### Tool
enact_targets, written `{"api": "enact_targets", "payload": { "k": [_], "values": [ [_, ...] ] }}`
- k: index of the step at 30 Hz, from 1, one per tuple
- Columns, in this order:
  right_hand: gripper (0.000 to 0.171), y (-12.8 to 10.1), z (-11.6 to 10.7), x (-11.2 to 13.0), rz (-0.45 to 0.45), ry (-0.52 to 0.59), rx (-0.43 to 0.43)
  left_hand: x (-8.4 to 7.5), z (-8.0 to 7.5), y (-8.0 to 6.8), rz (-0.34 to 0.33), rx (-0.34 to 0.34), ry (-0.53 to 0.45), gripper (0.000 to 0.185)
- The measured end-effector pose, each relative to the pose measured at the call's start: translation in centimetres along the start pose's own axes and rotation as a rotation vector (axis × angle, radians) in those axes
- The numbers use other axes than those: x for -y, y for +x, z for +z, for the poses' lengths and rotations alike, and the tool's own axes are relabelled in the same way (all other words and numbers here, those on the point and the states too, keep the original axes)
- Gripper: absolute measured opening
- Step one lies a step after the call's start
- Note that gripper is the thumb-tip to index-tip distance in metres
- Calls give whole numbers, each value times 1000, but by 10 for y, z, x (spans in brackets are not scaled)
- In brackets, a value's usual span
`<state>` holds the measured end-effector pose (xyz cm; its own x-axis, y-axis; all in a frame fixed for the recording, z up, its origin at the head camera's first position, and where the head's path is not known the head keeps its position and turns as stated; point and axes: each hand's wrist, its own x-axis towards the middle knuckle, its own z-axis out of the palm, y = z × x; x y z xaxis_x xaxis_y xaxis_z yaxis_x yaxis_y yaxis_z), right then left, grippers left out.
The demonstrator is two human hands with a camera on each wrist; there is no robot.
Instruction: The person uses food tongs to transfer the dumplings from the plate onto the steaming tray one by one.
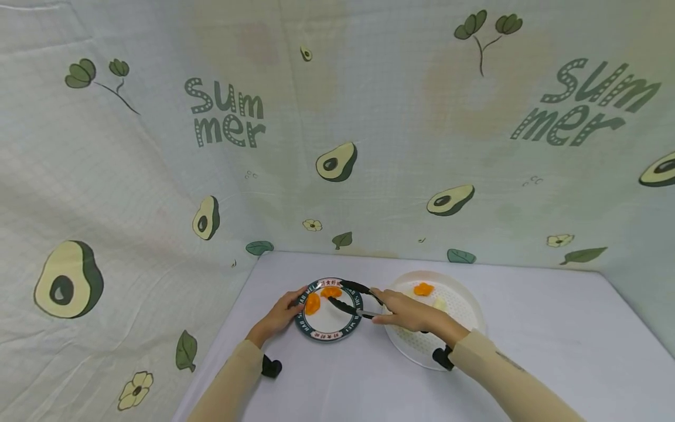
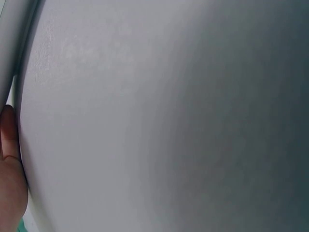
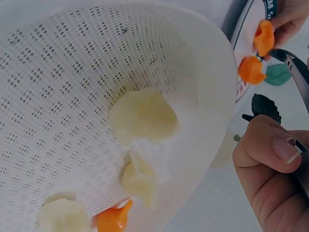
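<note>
At the left rim of a round white plate with a dark green lettered border, my left hand holds the edge. Two soft orange folded pieces, dumpling-like, lie on the plate: one at the left, another toward the back. My right hand grips black-tipped metal tongs from the right. Their arms stand spread over the plate, tips on either side of the back orange piece; whether they touch it I cannot tell. In the left wrist view only part of the left hand shows.
Right of the plate, partly under my right forearm, sits a large round white perforated tray. It bears an orange piece and several pale yellow pieces. An avocado-print cloth hangs behind the white table.
</note>
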<state>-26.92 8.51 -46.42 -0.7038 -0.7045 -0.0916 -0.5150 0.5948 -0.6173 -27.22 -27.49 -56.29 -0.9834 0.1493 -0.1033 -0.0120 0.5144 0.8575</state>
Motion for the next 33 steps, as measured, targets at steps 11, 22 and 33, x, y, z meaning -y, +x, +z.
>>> {"api": "enact_targets", "payload": {
  "k": [11,22,33],
  "values": [
    [75,16,7,-1,52,-26,36,3,1,1,-12,-2,20,53],
    [69,30,10,-3,67,-76,48,3,-1,2,-8,-3,31,53],
    [62,39,12,-4,72,-82,63,1,-1,2,-8,-6,34,51]
  ]
}}
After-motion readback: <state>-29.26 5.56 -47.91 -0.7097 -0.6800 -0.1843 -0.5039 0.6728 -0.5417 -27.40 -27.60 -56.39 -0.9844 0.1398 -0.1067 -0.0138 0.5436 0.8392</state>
